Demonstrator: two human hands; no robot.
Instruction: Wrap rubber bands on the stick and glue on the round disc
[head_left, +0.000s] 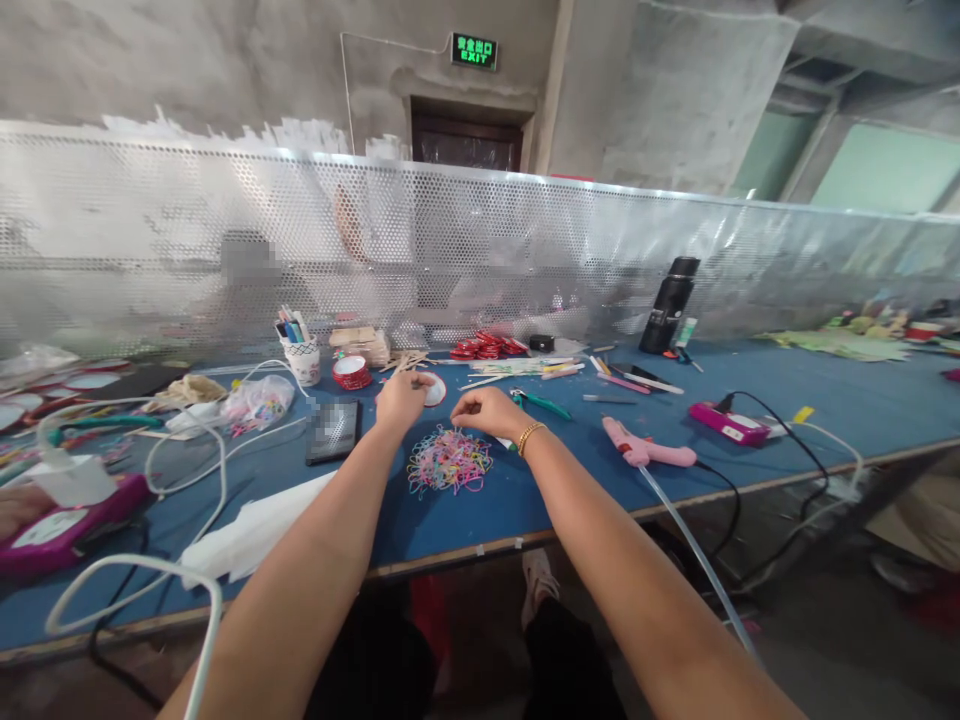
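My left hand (403, 402) is closed, its fingers at the edge of a small round white disc with a red rim (434, 391), which it seems to hold just above the table. My right hand (487, 413) is bent in a pinch to the right of it; anything between its fingertips is too small to make out. Below both hands lies a loose heap of thin, pastel-coloured elastic bands (450, 462). Teal-handled pliers (546, 405) rest beyond my right wrist. A stack of red-rimmed discs (351, 373) stands behind my left hand.
On the right are a pink glue gun (652, 452), a purple power box (727, 424) and a black bottle (670, 306). To the left lie a phone (333, 432), white cloth (255, 525), cables and a pen cup (302, 360). Another person's hand (22, 508) is at far left.
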